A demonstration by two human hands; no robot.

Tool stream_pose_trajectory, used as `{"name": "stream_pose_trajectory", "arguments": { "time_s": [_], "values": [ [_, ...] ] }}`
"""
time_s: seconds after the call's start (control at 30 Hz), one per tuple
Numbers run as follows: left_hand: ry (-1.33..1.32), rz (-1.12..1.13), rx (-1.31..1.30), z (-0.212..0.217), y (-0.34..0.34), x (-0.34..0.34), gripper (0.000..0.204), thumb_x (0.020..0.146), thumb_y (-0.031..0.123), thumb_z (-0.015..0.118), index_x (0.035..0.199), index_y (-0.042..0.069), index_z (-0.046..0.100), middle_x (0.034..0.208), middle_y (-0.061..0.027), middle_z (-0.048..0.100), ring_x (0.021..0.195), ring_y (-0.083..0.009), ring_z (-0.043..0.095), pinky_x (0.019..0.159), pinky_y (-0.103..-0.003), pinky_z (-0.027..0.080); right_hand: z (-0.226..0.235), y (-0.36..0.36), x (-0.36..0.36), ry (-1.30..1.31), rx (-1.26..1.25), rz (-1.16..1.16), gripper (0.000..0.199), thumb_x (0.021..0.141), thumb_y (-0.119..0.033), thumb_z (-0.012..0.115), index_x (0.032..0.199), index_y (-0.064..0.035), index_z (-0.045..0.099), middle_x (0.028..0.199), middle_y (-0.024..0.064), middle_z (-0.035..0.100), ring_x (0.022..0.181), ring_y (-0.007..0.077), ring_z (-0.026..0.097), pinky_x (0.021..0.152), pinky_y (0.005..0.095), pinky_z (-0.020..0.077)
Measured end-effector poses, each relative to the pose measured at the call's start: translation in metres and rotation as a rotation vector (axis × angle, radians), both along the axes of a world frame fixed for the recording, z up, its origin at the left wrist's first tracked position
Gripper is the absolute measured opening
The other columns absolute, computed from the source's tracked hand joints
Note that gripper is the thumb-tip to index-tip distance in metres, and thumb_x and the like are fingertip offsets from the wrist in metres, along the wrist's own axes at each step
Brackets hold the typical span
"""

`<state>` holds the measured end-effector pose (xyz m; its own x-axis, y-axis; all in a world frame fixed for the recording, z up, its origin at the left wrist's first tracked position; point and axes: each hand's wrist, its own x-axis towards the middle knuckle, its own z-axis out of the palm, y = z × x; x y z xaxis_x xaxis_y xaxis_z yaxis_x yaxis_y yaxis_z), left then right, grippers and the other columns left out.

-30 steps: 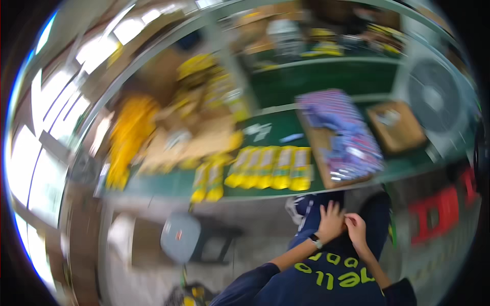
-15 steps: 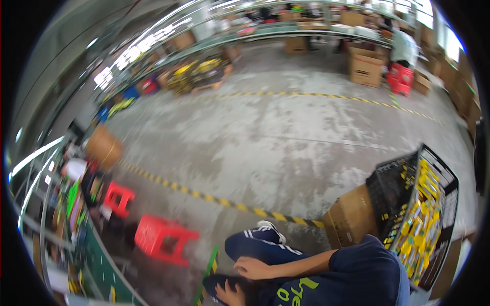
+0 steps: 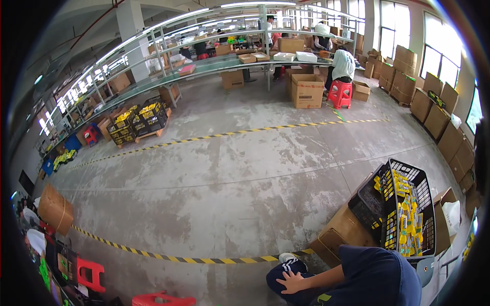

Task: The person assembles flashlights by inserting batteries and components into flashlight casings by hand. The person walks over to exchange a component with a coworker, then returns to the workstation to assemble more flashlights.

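Note:
My right hand (image 3: pixel 293 282) lies on my dark-trousered knee (image 3: pixel 275 284), its fingers spread and nothing in them. The bare forearm comes out of a dark blue short sleeve (image 3: pixel 375 270). Just beyond that sleeve stands a black plastic crate (image 3: pixel 430 204) holding many small yellow packets (image 3: pixel 407 217). Against it leans or stands another black crate (image 3: pixel 363 204) with a few yellow pieces, beside a brown cardboard box (image 3: pixel 347 229). My left hand is out of the picture.
Yellow-and-black tape (image 3: pixel 204 260) crosses the concrete floor. Red stools (image 3: pixel 91 275) are at lower left, near a tall carton (image 3: pixel 55 209). Far off are a long green workbench (image 3: pixel 204 67), stacked black crates (image 3: pixel 150 120) and a person (image 3: pixel 343 66) on a red stool. Cartons (image 3: pixel 429 106) line the right wall.
The view has swung right and up, so the stools slid down and left. My left hand has dropped out of view. The right hand stays at my leg, its fingers now plainly spread.

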<state>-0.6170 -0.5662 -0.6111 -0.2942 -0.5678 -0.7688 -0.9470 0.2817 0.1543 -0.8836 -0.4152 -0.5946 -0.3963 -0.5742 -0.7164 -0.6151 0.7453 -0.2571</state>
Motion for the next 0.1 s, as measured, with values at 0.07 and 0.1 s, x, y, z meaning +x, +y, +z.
{"name": "stream_pose_trajectory", "arguments": {
  "time_s": [0.07, 0.1],
  "values": [
    [0.199, -0.289, -0.207, -0.103, 0.008, 0.075, 0.070, 0.094, 0.061, 0.041, 0.153, 0.027, 0.025, 0.162, -0.0137, 0.008, 0.148, -0.0389, 0.004, 0.112, -0.067, 0.012, 0.030, 0.000, -0.003, -0.085, 0.014, -0.046, 0.082, 0.088, -0.065, 0.047, 0.154, -0.0253, 0.019, 0.157, 0.0238, 0.016, 0.141, 0.0484, 0.022, 0.100, 0.0696, 0.0319],
    [0.221, -0.300, -0.205, -0.097, 0.000, 0.064, 0.070, 0.094, 0.061, 0.041, 0.153, 0.027, 0.025, 0.162, -0.0137, 0.008, 0.148, -0.0389, 0.004, 0.112, -0.067, 0.012, 0.035, 0.009, -0.005, -0.159, 0.045, -0.101, 0.083, 0.088, -0.066, 0.047, 0.155, -0.0268, 0.018, 0.158, 0.0220, 0.015, 0.142, 0.0466, 0.020, 0.101, 0.0694, 0.0309]
  ]
}}
